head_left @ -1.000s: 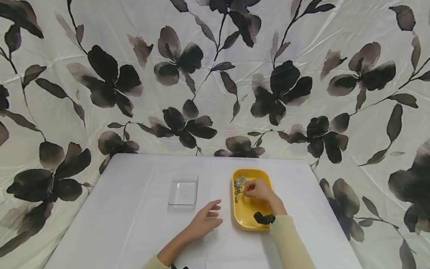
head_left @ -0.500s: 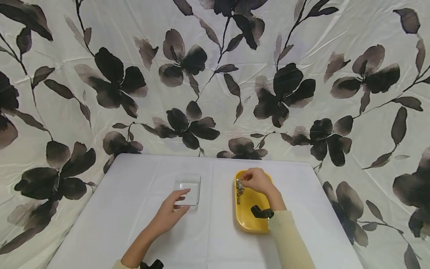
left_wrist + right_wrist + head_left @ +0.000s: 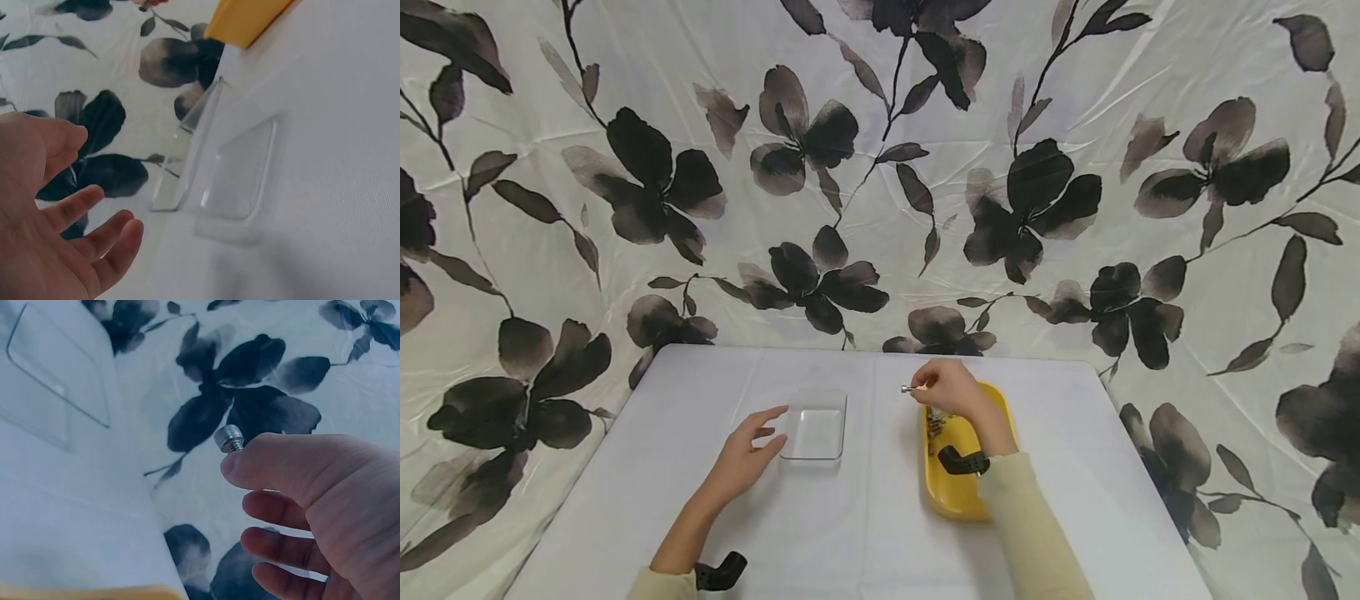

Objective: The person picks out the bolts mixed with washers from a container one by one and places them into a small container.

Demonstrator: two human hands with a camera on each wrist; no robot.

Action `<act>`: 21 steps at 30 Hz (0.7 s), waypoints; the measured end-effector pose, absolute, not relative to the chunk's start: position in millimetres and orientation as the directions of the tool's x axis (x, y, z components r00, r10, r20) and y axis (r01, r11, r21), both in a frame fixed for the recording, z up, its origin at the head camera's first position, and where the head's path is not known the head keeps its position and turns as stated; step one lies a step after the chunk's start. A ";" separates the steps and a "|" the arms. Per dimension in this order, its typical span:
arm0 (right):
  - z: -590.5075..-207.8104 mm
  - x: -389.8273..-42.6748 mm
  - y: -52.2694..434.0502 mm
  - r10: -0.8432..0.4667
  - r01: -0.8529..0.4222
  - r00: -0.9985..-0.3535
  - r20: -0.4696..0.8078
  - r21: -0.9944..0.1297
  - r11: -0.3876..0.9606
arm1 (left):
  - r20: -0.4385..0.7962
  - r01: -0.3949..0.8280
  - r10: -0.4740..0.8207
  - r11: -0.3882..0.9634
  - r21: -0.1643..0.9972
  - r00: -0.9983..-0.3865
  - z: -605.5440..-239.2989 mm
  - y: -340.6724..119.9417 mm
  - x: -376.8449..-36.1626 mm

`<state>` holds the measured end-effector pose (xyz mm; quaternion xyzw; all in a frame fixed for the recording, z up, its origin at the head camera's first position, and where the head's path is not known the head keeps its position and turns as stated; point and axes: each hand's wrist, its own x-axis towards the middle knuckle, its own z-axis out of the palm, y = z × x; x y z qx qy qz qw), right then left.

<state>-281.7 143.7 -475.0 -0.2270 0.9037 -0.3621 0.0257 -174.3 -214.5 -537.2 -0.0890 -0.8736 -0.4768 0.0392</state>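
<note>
My right hand is raised over the far left corner of the yellow tray and pinches a small metal screw; the screw head sticks out past the fingertip in the right wrist view. Several more metal parts lie in the tray. A clear shallow plastic dish sits left of the tray, seen close in the left wrist view as the clear dish. My left hand hovers just left of the dish with fingers relaxed and apart, holding nothing; the left hand shows its palm.
The table wears a white cloth and ends near the flowered backdrop, which hangs behind and to both sides. Black wrist camera mounts show on both forearms. A yellow tray corner shows beyond the dish.
My right hand lifted a screw out of the tray and moved it left and away from me. My left hand slid left, from beside the tray to the dish's left side.
</note>
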 end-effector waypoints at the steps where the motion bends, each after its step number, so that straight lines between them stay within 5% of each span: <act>1: -474.4 -281.9 141.1 -0.431 -0.392 -0.895 0.115 -0.663 0.638 | 0.145 0.182 0.112 0.529 0.829 -0.983 -539.5 -217.1 -174.6; 12: -468.6 -285.4 112.3 -0.465 -0.417 -0.879 0.110 -0.651 0.635 | -0.103 -0.078 0.053 0.355 0.932 -0.993 -564.0 -235.0 -183.6; 21: -476.4 -293.8 89.6 -0.503 -0.447 -0.856 0.116 -0.656 0.609 | -0.175 -0.152 0.082 0.230 0.961 -0.981 -575.5 -232.5 -190.5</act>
